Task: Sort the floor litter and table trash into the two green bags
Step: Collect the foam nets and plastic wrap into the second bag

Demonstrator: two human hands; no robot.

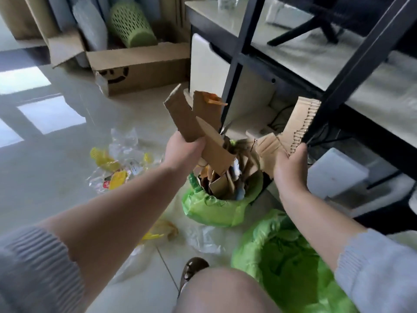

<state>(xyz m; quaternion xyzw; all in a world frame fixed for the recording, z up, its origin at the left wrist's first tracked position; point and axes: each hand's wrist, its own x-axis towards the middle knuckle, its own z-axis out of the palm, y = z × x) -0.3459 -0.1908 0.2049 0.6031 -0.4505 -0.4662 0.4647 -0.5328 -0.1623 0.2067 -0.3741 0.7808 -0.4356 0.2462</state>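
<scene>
My left hand (184,149) grips a bundle of brown cardboard strips (196,118) just above the far green bag (214,207), which is stuffed with cardboard scraps. My right hand (290,164) holds a torn piece of corrugated cardboard (295,127) to the right of that bag's mouth. A second green bag (286,263) lies open in front of my right forearm, with only green plastic visible inside. Clear and yellow plastic wrappers (117,163) lie scattered on the floor to the left. More yellow and clear wrappers (167,231) sit under my left forearm.
A black-framed table (352,71) with a pale top stands at the right, its leg (234,71) close behind the held cardboard. An open cardboard box (140,66) with a green mesh basket (130,23) sits at the back. My knee and shoe (194,269) are at the bottom.
</scene>
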